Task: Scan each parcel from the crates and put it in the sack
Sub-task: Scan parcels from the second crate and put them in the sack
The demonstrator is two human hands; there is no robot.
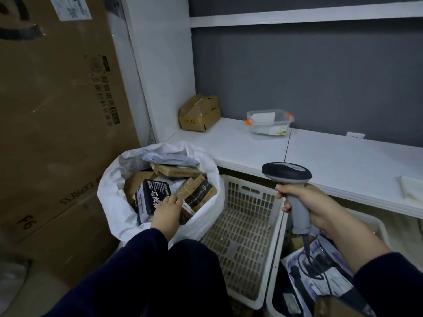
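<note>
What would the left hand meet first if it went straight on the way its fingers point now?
Probably the brown parcel with the dark label in the sack, just past the left hand, which touches the black box. Depth is unclear.

A: What sits on your table (343, 156)?
B: You've a crumpled cardboard box (199, 113) in its back corner, and a clear tub with orange clips (270, 123) near it.
A: And on your left?
B: Tall brown cartons (57, 110), stacked.
</note>
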